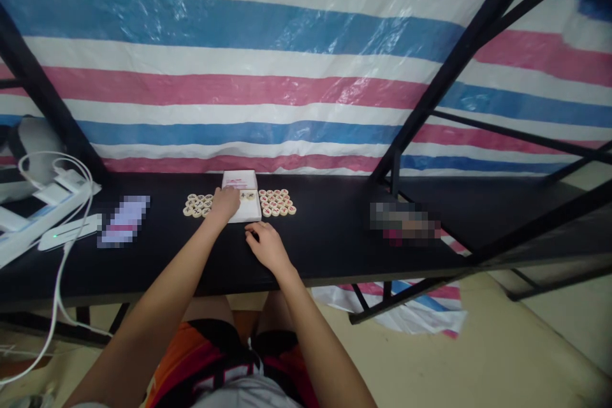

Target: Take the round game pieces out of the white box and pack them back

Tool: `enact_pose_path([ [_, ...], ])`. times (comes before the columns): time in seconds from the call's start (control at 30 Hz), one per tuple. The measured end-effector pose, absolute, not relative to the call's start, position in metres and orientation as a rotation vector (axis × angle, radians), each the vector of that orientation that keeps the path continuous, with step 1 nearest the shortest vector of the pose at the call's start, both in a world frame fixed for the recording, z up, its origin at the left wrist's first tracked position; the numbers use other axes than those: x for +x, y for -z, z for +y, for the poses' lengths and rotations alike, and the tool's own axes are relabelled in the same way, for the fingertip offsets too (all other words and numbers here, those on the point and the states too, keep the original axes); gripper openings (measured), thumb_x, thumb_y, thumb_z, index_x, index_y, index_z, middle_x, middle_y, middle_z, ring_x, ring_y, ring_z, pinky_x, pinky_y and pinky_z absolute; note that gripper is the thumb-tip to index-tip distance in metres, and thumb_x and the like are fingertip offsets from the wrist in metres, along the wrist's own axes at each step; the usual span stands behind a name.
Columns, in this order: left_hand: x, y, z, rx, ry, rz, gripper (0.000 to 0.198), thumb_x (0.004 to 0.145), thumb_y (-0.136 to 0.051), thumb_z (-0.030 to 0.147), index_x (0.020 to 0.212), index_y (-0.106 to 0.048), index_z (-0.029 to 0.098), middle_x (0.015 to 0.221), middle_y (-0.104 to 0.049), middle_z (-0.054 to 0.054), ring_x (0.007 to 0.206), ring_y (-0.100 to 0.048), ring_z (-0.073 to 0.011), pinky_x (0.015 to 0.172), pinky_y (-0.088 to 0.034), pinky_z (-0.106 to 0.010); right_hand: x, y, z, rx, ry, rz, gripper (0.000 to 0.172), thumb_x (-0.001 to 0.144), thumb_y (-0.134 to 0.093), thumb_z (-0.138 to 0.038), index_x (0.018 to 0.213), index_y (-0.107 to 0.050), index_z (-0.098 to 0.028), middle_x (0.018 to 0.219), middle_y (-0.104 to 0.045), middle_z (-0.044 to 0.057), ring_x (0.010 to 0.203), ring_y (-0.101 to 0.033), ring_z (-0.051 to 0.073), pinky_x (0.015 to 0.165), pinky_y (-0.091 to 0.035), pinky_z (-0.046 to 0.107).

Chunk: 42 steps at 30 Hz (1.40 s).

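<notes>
A white box [247, 211] lies on the black table, its lid [240, 177] with pink markings folded back behind it. Inside, near the hinge, are round Chinese chess pieces [247, 196] with dark characters. My left hand [226, 203] reaches over the box's left side, fingers drawn together beside those pieces; whatever they pinch is hidden. My right hand [268, 245] rests on the table just in front of the box, thumb and fingers apart, holding nothing. Dark-lettered pieces [195, 205] stand in rows left of the box, partly covered by my left hand. Red-lettered pieces [277, 203] are grouped at its right.
A blurred-out phone-like object [124, 221] lies to the left, near a white device [71, 232], white cables [61, 268] and a power strip [48, 204]. Another blurred item [404, 223] is at the right. Black metal posts [430, 92] frame the table before a striped plastic sheet [248, 89].
</notes>
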State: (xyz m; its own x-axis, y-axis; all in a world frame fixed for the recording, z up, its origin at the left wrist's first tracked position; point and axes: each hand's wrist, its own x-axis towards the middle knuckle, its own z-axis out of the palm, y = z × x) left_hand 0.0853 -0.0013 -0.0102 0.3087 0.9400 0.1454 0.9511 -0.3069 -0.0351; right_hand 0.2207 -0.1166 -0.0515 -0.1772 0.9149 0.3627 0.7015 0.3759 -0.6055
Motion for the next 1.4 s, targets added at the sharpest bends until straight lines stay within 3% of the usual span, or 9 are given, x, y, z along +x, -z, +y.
enact_pose_path([
  [0.43, 0.088, 0.012, 0.003, -2.485, 0.311, -1.813, 0.031, 0.082, -0.041, 0.016, 0.098, -0.067, 0.011, 0.106, -0.063, -0.018, 0.096, -0.061, -0.0275, 0.085, -0.043, -0.039, 0.221, 0.051, -0.117, -1.369, -0.402, -1.929, 0.020, 0.085, -0.051, -0.016, 0.097, -0.067, -0.019, 0.093, -0.068, 0.005, 0.088, -0.058, 0.017, 0.084, -0.044, 0.029],
  [0.67, 0.056, -0.017, -0.056, -2.419, 1.045, -1.732, 0.018, 0.080, -0.048, 0.021, 0.088, -0.064, 0.017, 0.096, -0.064, -0.008, 0.092, -0.060, -0.0215, 0.086, -0.045, -0.031, 0.221, 0.049, -0.118, -1.379, -0.408, -1.943, 0.019, 0.086, -0.051, -0.017, 0.097, -0.067, -0.018, 0.093, -0.068, 0.006, 0.089, -0.058, 0.018, 0.084, -0.044, 0.029],
  [0.83, 0.023, 0.003, -0.116, -2.332, 1.266, -1.849, 0.013, 0.079, -0.049, 0.025, 0.080, -0.061, 0.020, 0.091, -0.064, -0.005, 0.090, -0.061, -0.0203, 0.088, -0.045, -0.030, 0.221, 0.048, -0.119, -1.379, -0.421, -1.929, 0.019, 0.086, -0.051, -0.017, 0.096, -0.067, -0.018, 0.093, -0.068, 0.005, 0.089, -0.058, 0.017, 0.084, -0.044, 0.029],
  [1.07, 0.004, 0.041, -0.132, -2.194, 1.298, -2.017, 0.010, 0.076, -0.051, 0.025, 0.075, -0.059, 0.020, 0.086, -0.064, -0.004, 0.083, -0.062, -0.0190, 0.082, -0.048, -0.030, 0.222, 0.050, -0.119, -1.358, -0.428, -1.914, 0.018, 0.085, -0.052, -0.016, 0.094, -0.067, -0.018, 0.090, -0.068, 0.005, 0.085, -0.058, 0.017, 0.082, -0.044, 0.028],
  [1.4, 0.006, 0.051, -0.131, -2.231, 1.041, -1.921, 0.018, 0.083, -0.045, 0.026, 0.083, -0.061, 0.018, 0.092, -0.065, -0.009, 0.089, -0.059, -0.0235, 0.086, -0.046, -0.036, 0.223, 0.049, -0.120, -1.357, -0.455, -1.903, 0.019, 0.085, -0.051, -0.016, 0.094, -0.067, -0.019, 0.090, -0.068, 0.005, 0.085, -0.059, 0.017, 0.082, -0.044, 0.029],
])
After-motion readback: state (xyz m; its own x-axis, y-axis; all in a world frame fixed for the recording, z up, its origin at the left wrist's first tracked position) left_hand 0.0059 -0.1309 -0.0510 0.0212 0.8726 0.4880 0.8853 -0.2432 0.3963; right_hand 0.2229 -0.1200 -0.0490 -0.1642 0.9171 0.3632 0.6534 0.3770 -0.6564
